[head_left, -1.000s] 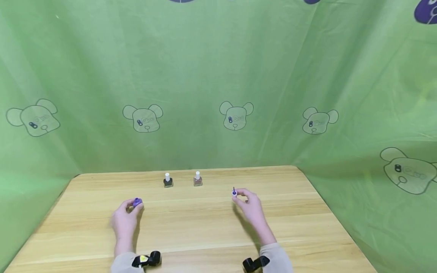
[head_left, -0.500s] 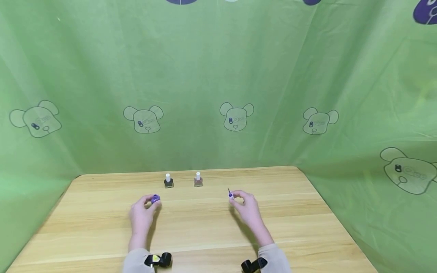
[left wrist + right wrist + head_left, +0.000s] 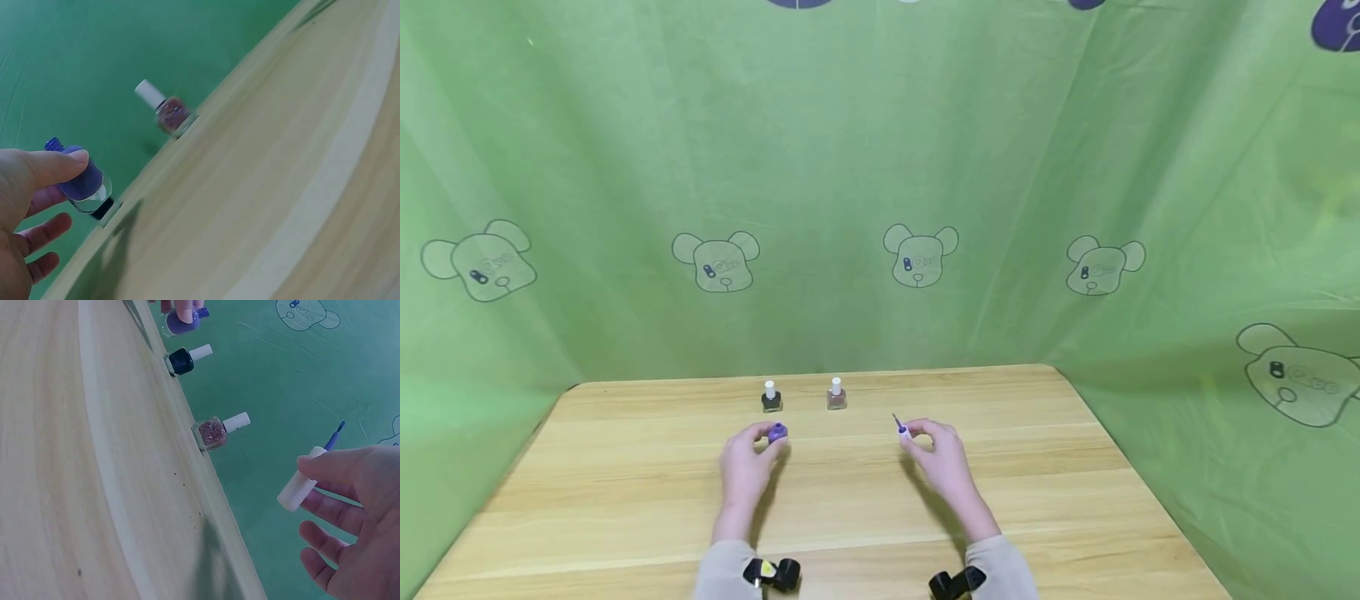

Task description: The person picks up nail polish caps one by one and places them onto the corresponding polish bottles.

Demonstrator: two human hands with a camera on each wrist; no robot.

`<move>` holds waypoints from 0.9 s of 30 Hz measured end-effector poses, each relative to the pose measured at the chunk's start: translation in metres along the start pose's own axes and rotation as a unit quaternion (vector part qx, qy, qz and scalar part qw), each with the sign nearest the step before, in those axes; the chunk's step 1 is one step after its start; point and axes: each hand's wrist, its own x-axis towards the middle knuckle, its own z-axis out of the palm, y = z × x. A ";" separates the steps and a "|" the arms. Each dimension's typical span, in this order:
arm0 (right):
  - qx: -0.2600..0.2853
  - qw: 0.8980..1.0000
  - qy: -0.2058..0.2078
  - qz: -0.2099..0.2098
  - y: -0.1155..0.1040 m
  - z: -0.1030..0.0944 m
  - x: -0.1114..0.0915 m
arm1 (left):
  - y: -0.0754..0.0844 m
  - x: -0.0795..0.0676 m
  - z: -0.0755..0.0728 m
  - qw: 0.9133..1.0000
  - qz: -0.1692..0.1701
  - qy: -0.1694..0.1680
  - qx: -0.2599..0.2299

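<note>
My left hand (image 3: 748,462) gripped the purple bottle (image 3: 777,433) between thumb and fingers, its neck uncapped and uppermost, held above the table (image 3: 850,517). My right hand (image 3: 943,458) pinched the white cap (image 3: 300,487), its purple brush (image 3: 334,439) pointing up and tilted leftward. Bottle and brush were well apart.

The open neck seemed the main risk: a tip or jolt of my left hand could have spilled polish. With the brush upward, any surplus could have crept down onto the cap and my fingers, and too loose a pinch could have let the cap roll and smear the wood. Swinging my left hand forward carelessly could have knocked the black bottle (image 3: 771,400), which stood capped just beyond it; the pink bottle (image 3: 837,398) stood upright beside that one, also capped.

The table was pale, banded wood with rounded far corners. Green curtain (image 3: 820,167) hung behind it and down the sides, printed with bear heads (image 3: 918,256).
</note>
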 end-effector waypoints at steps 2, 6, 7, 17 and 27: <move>-0.002 1.000 -0.001 0.001 0.000 0.000 0.000 | 0.002 0.000 0.005 1.000 0.008 -0.006 -0.002; -0.004 1.000 -0.001 0.002 0.000 -0.001 0.000 | 0.009 -0.003 0.014 1.000 0.019 -0.023 -0.006; -0.004 1.000 -0.002 0.002 -0.001 -0.001 -0.001 | 0.011 -0.003 0.016 0.999 0.021 -0.027 -0.007; -0.009 1.000 0.000 -0.001 -0.004 -0.003 -0.001 | 0.023 -0.012 0.039 0.995 0.078 -0.054 -0.012; -0.026 1.000 0.005 -0.015 -0.006 -0.005 -0.001 | 0.032 -0.020 0.053 0.990 0.118 -0.080 -0.007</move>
